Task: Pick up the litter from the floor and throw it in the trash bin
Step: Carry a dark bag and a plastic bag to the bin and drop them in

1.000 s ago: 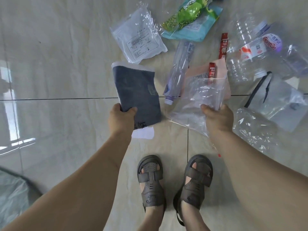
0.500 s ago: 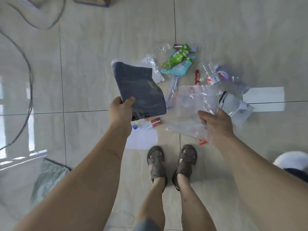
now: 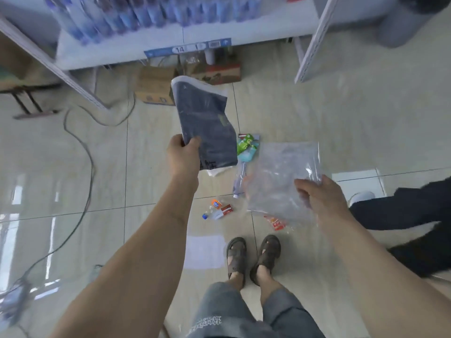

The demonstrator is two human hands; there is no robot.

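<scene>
i see left hand (image 3: 182, 156) grip pinching dark flat bag (image 3: 205, 128) at lower corner, held up above floor (image 3: 317, 123). right hand (image 3: 319, 198) grip clutching clear plastic bag (image 3: 280, 176). more litter below: green packet (image 3: 245, 143), small bottle (image 3: 212, 208), red wrapper (image 3: 275, 222) near sandals (image 3: 252, 256).

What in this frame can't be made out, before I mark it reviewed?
Head view only:
- Trash bin: none clearly identifiable; the grey object at top right is cut by the edge and blurred.
- Litter behind the clear plastic bag held by the right hand: only a red wrapper pokes out.
- Floor behind the dark packet in the left hand: covered.
- Bottles on the shelf: motion-blurred, labels unreadable.
</scene>
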